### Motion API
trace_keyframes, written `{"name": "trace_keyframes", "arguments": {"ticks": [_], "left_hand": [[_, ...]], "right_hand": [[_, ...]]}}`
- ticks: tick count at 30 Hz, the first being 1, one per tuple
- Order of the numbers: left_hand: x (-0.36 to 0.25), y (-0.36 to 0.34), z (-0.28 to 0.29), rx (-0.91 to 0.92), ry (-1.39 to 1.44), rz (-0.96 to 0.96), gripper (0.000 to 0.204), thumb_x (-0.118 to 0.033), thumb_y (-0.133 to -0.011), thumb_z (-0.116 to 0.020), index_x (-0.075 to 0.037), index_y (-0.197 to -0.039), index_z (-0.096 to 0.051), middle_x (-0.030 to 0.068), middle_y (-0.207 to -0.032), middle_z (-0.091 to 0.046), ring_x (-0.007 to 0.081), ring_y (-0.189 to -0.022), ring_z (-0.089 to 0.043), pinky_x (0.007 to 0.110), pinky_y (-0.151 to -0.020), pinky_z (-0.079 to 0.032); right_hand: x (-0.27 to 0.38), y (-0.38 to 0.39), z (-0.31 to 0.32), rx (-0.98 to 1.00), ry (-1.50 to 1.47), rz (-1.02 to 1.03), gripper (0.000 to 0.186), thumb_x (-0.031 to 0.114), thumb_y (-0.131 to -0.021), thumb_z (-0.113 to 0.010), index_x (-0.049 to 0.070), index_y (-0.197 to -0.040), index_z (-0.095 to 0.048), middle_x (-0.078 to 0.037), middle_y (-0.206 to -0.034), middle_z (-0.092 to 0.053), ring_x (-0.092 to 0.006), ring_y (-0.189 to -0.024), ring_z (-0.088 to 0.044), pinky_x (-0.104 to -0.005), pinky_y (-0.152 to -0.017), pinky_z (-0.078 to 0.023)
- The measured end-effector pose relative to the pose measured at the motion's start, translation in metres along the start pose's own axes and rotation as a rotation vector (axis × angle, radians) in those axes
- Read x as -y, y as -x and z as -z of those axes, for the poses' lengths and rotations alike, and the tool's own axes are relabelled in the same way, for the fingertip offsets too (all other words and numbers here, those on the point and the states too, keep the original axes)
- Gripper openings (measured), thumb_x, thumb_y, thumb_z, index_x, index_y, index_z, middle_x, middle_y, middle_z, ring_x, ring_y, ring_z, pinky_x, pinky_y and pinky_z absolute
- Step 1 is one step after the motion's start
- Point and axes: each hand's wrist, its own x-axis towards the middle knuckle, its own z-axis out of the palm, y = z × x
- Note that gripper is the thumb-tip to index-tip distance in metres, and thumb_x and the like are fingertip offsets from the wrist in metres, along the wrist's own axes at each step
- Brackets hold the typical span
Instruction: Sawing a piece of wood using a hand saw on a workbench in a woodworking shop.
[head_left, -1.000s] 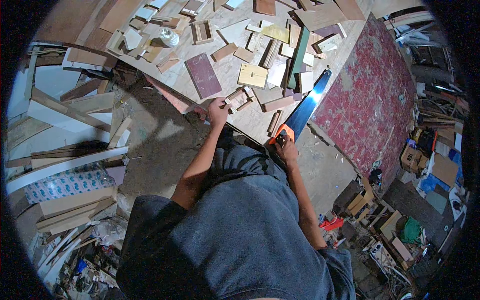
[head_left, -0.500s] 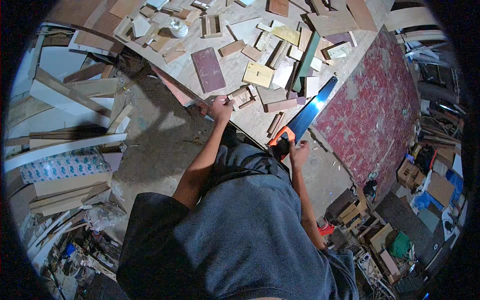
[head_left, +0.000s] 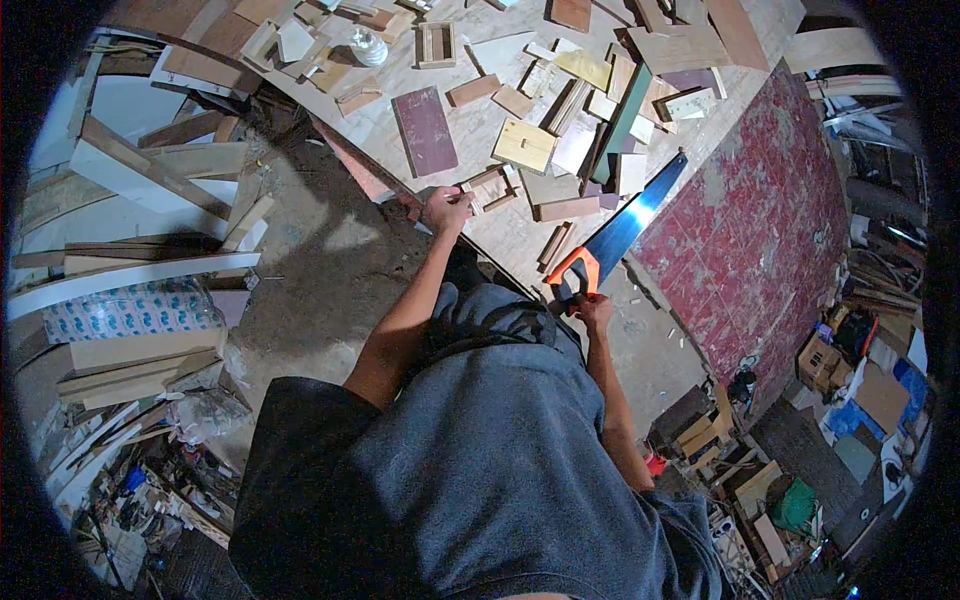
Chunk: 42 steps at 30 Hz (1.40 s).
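Note:
A handsaw (head_left: 628,224) with an orange and black handle lies slanted along the right edge of the worktable (head_left: 375,130), its bright blade pointing away from me. My right hand (head_left: 597,312) is closed on the near end of that handle. At the table's front left edge, my left hand (head_left: 447,211) has its fingers pinched together. Whatever is between them is too small to make out. Right beside those fingertips sits a small open wooden frame (head_left: 492,188). A short wooden block (head_left: 567,208) and narrow strips (head_left: 556,247) lie between the two hands.
Wood offcuts, a dark red board (head_left: 425,132), a yellowish square piece (head_left: 524,146) and a long green strip (head_left: 622,125) cover the tabletop. A clear jar (head_left: 369,48) stands at the far left. Stacked boards (head_left: 150,350) fill the left side; mixed clutter (head_left: 780,490) lies lower right.
My right hand has come in against the saw handle, and its fingers now curl at the handle's near end. My left hand stays by the small frame. The whole view has shifted slightly.

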Motion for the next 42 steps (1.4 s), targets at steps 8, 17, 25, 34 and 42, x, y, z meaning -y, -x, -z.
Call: {"name": "trace_keyframes", "arguments": {"ticks": [8, 17, 25, 34, 42], "left_hand": [[-0.010, 0.006, -0.012, 0.032, 0.052, 0.052, 0.044, -0.012, -0.073, -0.089, 0.005, -0.106, -0.064, 0.0157, -0.083, -0.071, 0.0208, -0.061, -0.071, 0.031, -0.049, -0.057], [-0.008, 0.001, -0.002, 0.043, -0.043, 0.087, 0.045, -0.018, -0.075, -0.088, 0.003, -0.107, -0.064, 0.0159, -0.081, -0.072, 0.0202, -0.058, -0.071, 0.032, -0.050, -0.056], [-0.009, 0.008, -0.011, 0.016, -0.121, -0.010, 0.041, -0.016, -0.076, -0.087, -0.002, -0.108, -0.065, 0.0155, -0.080, -0.072, 0.0209, -0.059, -0.071, 0.033, -0.052, -0.057], [0.012, -0.008, -0.014, -0.059, -0.208, -0.112, 0.031, -0.013, -0.073, -0.086, -0.004, -0.098, -0.070, 0.0132, -0.082, -0.074, 0.0217, -0.074, -0.073, 0.033, -0.066, -0.056], [0.016, -0.013, -0.016, -0.033, -0.129, -0.261, 0.034, -0.009, -0.070, -0.086, 0.002, -0.098, -0.071, 0.0152, -0.091, -0.076, 0.0220, -0.081, -0.073, 0.034, -0.075, -0.057]], "right_hand": [[-0.017, -0.018, 0.004, -0.220, 0.220, 0.053, 0.030, 0.025, -0.079, -0.082, -0.002, -0.086, -0.072, -0.011, -0.069, -0.070, -0.0170, -0.057, -0.067, -0.0322, -0.049, -0.054], [-0.017, -0.022, -0.001, -0.217, 0.322, 0.175, 0.023, 0.022, -0.080, -0.074, 0.001, -0.071, -0.072, -0.009, -0.058, -0.066, -0.0184, -0.048, -0.062, -0.0363, -0.050, -0.049], [-0.052, -0.041, 0.004, -0.502, 0.163, 0.150, 0.041, 0.038, -0.084, -0.078, -0.002, -0.077, -0.072, -0.008, -0.060, -0.066, -0.0164, -0.046, -0.060, -0.0325, -0.044, -0.046], [-0.029, -0.015, 0.005, -0.274, 0.158, 0.016, 0.057, 0.048, -0.083, -0.077, -0.006, -0.100, -0.068, -0.020, -0.082, -0.073, -0.0342, -0.080, -0.072, -0.0430, -0.074, -0.055], [-0.046, -0.019, 0.009, -0.404, 0.262, 0.117, 0.053, 0.042, -0.087, -0.075, -0.005, -0.110, -0.064, -0.011, -0.074, -0.068, -0.0193, -0.060, -0.065, -0.0303, -0.048, -0.050]]}}
